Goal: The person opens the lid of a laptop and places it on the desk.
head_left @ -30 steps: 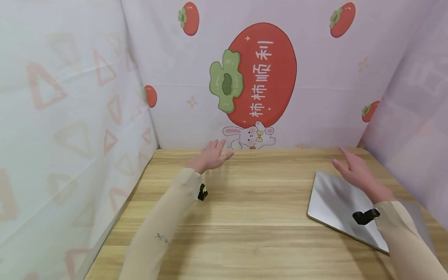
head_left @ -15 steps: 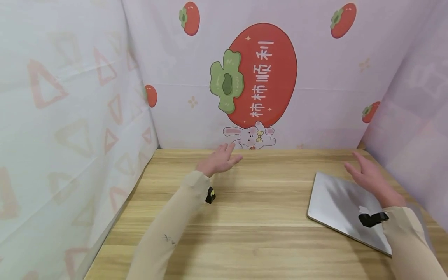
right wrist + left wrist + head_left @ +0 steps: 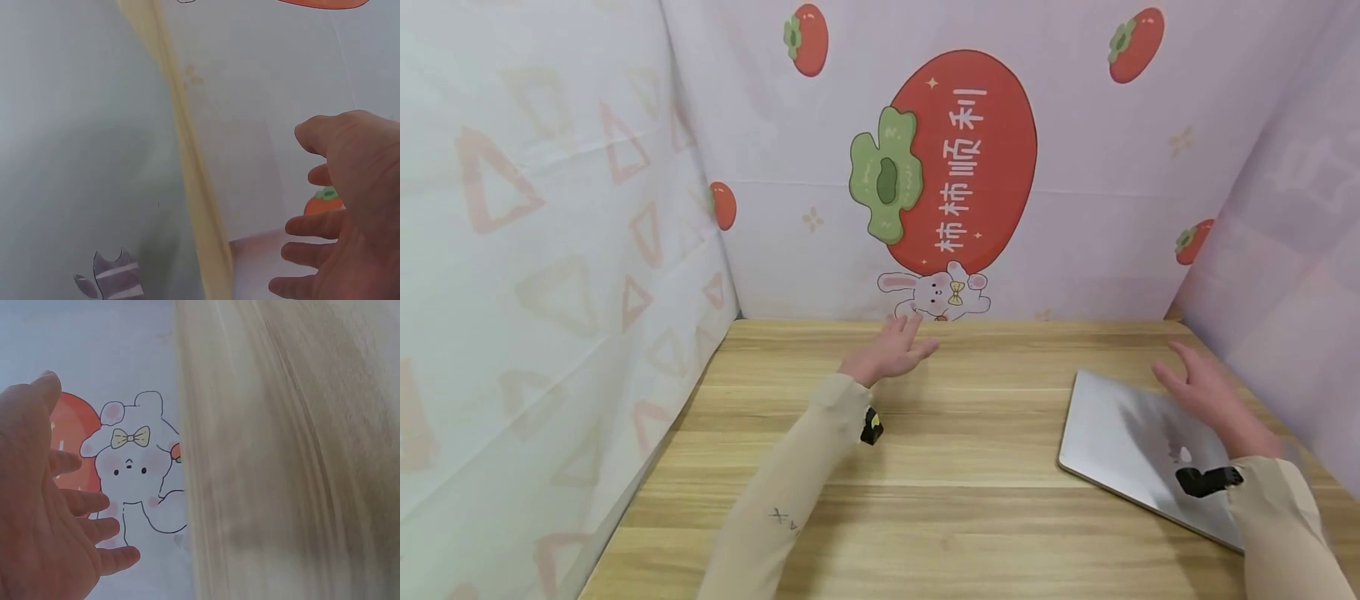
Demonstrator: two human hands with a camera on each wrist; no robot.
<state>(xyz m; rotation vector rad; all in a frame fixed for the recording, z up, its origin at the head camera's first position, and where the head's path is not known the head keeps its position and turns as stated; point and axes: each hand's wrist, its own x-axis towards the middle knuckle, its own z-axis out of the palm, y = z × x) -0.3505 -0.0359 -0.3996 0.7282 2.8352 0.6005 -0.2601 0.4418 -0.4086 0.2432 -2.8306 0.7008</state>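
A silver laptop [image 3: 1120, 450] with an apple-shaped logo lies closed on the right side of the wooden table [image 3: 970, 533]. Over its far right part hangs my right hand [image 3: 1213, 400], fingers extended and holding nothing. In the right wrist view the laptop lid [image 3: 94, 156] fills the left side, with the right hand [image 3: 356, 206] apart from it. My left hand [image 3: 891, 350] reaches over the back middle of the table, fingers spread and nothing in them. The left wrist view has the left hand [image 3: 50, 500] beside the bare tabletop [image 3: 281, 456].
A printed cloth [image 3: 1075, 250] with a large red persimmon [image 3: 992, 167] and a rabbit [image 3: 934, 293] hangs behind the table. Cloth walls stand at the left [image 3: 550, 333] and right [image 3: 1300, 250]. A small black wrist camera [image 3: 871, 427] is strapped at the left sleeve.
My left hand has drifted right and slightly toward me. My right hand has moved right and toward me over the laptop, which stays in place.
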